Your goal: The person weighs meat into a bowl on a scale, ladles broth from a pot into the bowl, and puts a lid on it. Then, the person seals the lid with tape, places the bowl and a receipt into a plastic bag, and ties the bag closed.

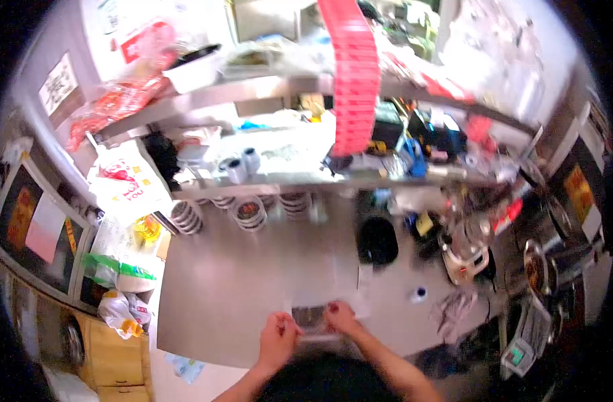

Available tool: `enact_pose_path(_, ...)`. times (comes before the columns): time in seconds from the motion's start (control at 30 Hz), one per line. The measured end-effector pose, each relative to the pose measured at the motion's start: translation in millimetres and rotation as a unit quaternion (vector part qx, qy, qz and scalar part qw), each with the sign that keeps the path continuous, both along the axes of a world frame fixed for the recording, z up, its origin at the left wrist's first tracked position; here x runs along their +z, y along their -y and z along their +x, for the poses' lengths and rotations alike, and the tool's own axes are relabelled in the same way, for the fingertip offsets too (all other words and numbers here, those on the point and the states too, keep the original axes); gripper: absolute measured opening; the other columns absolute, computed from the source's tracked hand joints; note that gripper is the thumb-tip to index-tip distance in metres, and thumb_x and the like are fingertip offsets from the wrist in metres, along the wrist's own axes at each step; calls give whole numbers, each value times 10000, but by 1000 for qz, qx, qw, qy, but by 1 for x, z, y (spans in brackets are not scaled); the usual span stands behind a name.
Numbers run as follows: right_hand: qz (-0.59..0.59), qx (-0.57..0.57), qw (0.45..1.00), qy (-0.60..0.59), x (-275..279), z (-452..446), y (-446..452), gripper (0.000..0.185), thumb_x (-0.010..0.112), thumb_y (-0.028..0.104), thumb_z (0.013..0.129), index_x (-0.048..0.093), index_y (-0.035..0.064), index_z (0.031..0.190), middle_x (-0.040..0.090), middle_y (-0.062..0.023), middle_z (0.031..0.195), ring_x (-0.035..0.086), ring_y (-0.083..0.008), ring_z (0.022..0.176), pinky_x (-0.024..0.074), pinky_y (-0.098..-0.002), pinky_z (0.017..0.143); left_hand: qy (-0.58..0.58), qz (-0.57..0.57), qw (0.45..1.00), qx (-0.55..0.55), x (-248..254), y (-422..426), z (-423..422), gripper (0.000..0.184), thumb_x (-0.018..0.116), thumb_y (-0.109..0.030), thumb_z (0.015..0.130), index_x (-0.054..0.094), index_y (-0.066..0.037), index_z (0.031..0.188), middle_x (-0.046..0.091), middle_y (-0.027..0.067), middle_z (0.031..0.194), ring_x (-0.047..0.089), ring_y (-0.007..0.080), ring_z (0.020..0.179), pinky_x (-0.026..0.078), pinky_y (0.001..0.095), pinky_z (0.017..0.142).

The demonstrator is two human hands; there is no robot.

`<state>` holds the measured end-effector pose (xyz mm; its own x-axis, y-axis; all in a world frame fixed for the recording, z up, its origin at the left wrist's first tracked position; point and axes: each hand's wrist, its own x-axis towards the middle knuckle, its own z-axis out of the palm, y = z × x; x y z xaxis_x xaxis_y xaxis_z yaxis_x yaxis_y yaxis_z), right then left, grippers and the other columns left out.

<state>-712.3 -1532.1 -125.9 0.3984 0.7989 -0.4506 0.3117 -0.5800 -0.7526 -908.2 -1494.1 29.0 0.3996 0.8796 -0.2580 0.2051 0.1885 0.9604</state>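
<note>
A small, flat rectangular thing with a dark middle and pale edges (309, 315) lies between my hands near the front edge of the steel worktop (253, 275). Blur hides what kind of thing it is. My right hand (343, 317) is closed, its fingers pinching the right edge. On the left side, my left hand (279, 338) is curled with its fingertips together at the near left corner. A pale sheet or board (357, 307) shows beside and behind the flat thing.
Stacked round containers (251, 214) line the back of the worktop. A black oval object (377, 241) lies right of centre, near a small white cup (419, 293) and a grey cloth (457, 313). A red strip (354, 74) hangs before the shelves. A pan (539, 268) stands far right.
</note>
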Motion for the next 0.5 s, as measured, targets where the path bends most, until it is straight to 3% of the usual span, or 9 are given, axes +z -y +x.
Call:
enact_pose_path(0.07, 55, 3, 995, 87, -7, -4, 3, 510, 680, 322, 751, 546, -3, 1120, 626, -173, 983, 651, -248, 718, 523, -360, 676, 35, 47, 998, -16, 4, 3, -6, 165, 577, -105, 853, 499, -9, 962, 634, 94, 840, 610, 155, 733, 488, 291, 648)
enact_pose_path(0.1, -29, 5, 998, -49, 8, -2, 1, 578, 666, 379, 749, 522, -6, 1156, 603, -203, 1037, 629, -298, 869, 498, -390, 787, 11, 117, 993, -21, 4, 2, -14, 187, 584, -96, 850, 495, -6, 988, 638, 103, 855, 620, 172, 754, 500, 303, 680)
enact_pose_path(0.13, 18, 119, 983, 138, 40, -6, 2, 645, 640, 447, 751, 498, -6, 1188, 545, -235, 1139, 544, -347, 1051, 436, -442, 901, 39, 136, 990, 4, -3, 0, -24, 230, 591, -134, 852, 496, -9, 1020, 636, 123, 882, 622, 200, 795, 496, 335, 730)
enact_pose_path(0.17, 69, 208, 949, 229, 2, 9, 6, 685, 626, 489, 738, 492, -1, 1198, 496, -232, 1205, 471, -372, 1137, 389, -479, 951, 66, 154, 986, 27, -12, -1, -37, 274, 599, -172, 855, 497, -12, 1052, 635, 142, 908, 623, 228, 835, 492, 367, 780)
enact_pose_path(0.2, -81, 254, 939, 219, 103, -9, -5, 569, 594, 399, 790, 495, 10, 1194, 478, -218, 1226, 457, -359, 1156, 403, -452, 946, 117, 131, 982, 67, -18, -1, -49, 310, 563, -169, 830, 522, -10, 1092, 593, 191, 1009, 576, 305, 917, 462, 391, 826)
enact_pose_path(0.23, 99, 235, 937, 241, 95, -14, 0, 447, 586, 310, 797, 543, -5, 1111, 537, -225, 1123, 500, -368, 1071, 414, -441, 910, 168, 111, 974, 106, -24, -2, -60, 365, 526, -167, 804, 546, -7, 1132, 551, 239, 1111, 529, 383, 999, 432, 415, 872)
enact_pose_path(0.27, 274, 209, 906, 247, 83, -16, 6, 330, 577, 222, 804, 591, -19, 1028, 596, -232, 1021, 542, -376, 985, 424, -430, 875, 13, 216, 974, 66, -78, -10, -70, 357, 544, -180, 784, 563, -12, 1098, 563, 242, 1081, 539, 387, 975, 439, 422, 857)
enact_pose_path(0.33, 165, 391, 888, 179, 168, -23, -11, 332, 588, 236, 796, 588, 0, 1030, 589, -224, 1032, 544, -371, 983, 427, -433, 865, -322, 427, 844, 36, -182, -29, -89, 342, 579, -206, 744, 595, -20, 1032, 587, 249, 1022, 561, 395, 926, 452, 436, 826)
enact_pose_path(0.5, 201, 468, 842, 175, 194, -13, -73, 381, 613, 239, 803, 545, 8, 1099, 543, -257, 1106, 532, -371, 1005, 406, -446, 897, -187, 308, 932, -39, -185, -34, -54, 311, 598, -253, 720, 632, -22, 926, 626, 210, 921, 594, 378, 861, 476, 444, 760)
